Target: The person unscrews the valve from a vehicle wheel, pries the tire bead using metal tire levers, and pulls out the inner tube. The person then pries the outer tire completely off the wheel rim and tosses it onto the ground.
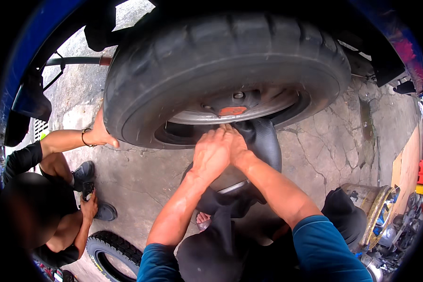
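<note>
A large worn tire (141, 89) stands upright before me, with a silver wheel rim (249, 107) inside it. From the gap between tire and rim, a smooth black inner tube (269, 146) hangs down in a loop. My left hand (212, 151) and my right hand (235, 142) are side by side at the rim's lower edge, touching each other. Both are closed, fingers bent over the tube where it comes out; the fingertips are partly hidden. An orange-red patch (232, 111) shows at the rim's middle.
At the left a co-worker crouches, one hand (100, 133) against the tire, the other (89, 203) holding a small dark device. Another tire (113, 254) lies on the cracked concrete floor (310, 155). To the right are a worn yellowish drum (367, 202) and metal parts (406, 225).
</note>
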The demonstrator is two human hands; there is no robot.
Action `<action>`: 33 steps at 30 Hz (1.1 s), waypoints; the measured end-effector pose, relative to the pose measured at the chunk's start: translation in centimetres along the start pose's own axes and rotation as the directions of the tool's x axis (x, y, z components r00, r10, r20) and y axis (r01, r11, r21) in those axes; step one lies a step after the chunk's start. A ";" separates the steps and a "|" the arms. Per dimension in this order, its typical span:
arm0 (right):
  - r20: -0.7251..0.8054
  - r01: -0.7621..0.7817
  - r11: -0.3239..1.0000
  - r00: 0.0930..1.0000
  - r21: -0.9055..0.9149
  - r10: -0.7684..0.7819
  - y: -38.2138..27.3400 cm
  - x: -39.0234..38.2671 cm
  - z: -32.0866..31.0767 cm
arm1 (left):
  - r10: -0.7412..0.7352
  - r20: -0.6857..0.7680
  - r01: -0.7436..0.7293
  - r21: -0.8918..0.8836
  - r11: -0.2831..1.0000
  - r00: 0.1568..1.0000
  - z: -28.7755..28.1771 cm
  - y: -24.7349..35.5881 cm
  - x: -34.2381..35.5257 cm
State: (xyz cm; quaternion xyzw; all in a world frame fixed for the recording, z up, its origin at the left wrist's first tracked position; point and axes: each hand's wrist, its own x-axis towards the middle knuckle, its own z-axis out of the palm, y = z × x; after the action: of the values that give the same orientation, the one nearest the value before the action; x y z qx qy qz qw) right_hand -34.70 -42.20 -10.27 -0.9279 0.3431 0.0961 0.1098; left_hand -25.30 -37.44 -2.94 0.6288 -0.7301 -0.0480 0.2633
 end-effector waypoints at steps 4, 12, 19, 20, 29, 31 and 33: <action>-0.089 -0.079 0.996 0.993 0.041 0.082 1.9 0.9 -0.1 | -0.277 0.276 0.259 0.101 0.961 0.920 1.5 -2.1 0.7; -0.039 -0.109 0.993 0.994 -0.050 0.107 1.7 -0.6 -1.0 | -0.676 0.255 0.720 -0.325 0.614 0.691 5.3 -3.2 3.1; -0.211 -0.090 0.995 0.974 -0.033 0.081 2.5 -0.5 0.2 | -0.796 0.236 0.825 -0.259 0.502 0.558 7.4 -2.3 4.2; -0.208 -0.085 0.996 0.975 -0.024 0.078 2.4 -0.4 0.2 | -0.781 0.275 0.804 -0.407 0.434 0.561 7.8 -2.8 4.0; -0.305 -0.060 0.968 0.943 0.244 0.135 2.5 -0.5 1.6 | -0.679 0.242 0.707 -0.045 0.706 0.693 10.0 -5.4 3.8; -0.373 0.015 0.920 0.917 0.392 0.144 2.1 -2.0 -1.1 | -0.751 0.261 0.788 -0.071 0.612 0.607 9.0 -5.0 4.5; -0.463 0.060 0.716 0.800 0.695 0.382 1.2 -3.6 -1.6 | -0.775 0.248 0.810 -0.089 0.580 0.582 8.9 -4.3 5.1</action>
State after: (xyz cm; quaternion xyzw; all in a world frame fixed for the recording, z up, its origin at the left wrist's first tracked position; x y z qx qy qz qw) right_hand -38.04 -41.30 -7.96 -0.7696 0.4541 -0.3123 0.3224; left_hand -25.75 -45.49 -10.63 0.8533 -0.3830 -0.2881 0.2054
